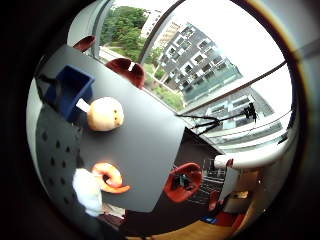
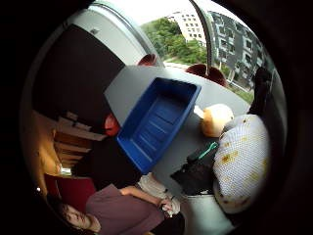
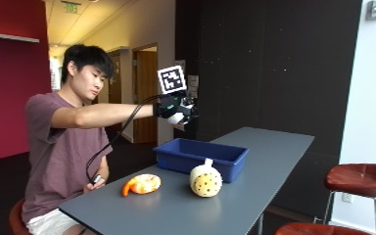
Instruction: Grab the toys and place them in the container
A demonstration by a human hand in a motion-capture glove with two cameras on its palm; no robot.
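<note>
1. Seen from the outside camera and read from left to right, the orange toy (image 3: pixel 141 184) comes first. It lies on the grey table (image 3: pixel 240 196) nearest the seated person, at about 9 o'clock from the spotted cream toy (image 3: pixel 205 182), and nothing touches it.

2. The spotted cream toy stands upright on the table just in front of the blue container (image 3: pixel 201 157), at about 5 o'clock from the container's middle — near its front wall; whether the two touch I cannot tell.

3. The blue container sits further back on the table. In the thumb-side palm view its ribbed floor is bare (image 2: pixel 156 122), so no toy lies in it yet.

4. The gloved right hand (image 3: pixel 177 110) is raised high above the container's near-left corner, at about 11 o'clock from its middle and well clear of the rim. Its fingers are curled round a white toy (image 3: pixel 176 119); the thumb-side palm view shows a white, yellow-spotted plush (image 2: pixel 240 161) close against the palm.

5. Progress, as I judge it: nothing is delivered yet. One toy is in hand and roughly over the container — lowering and letting go is what its step calls for — while the orange and the cream toys are left to pick up.
</note>
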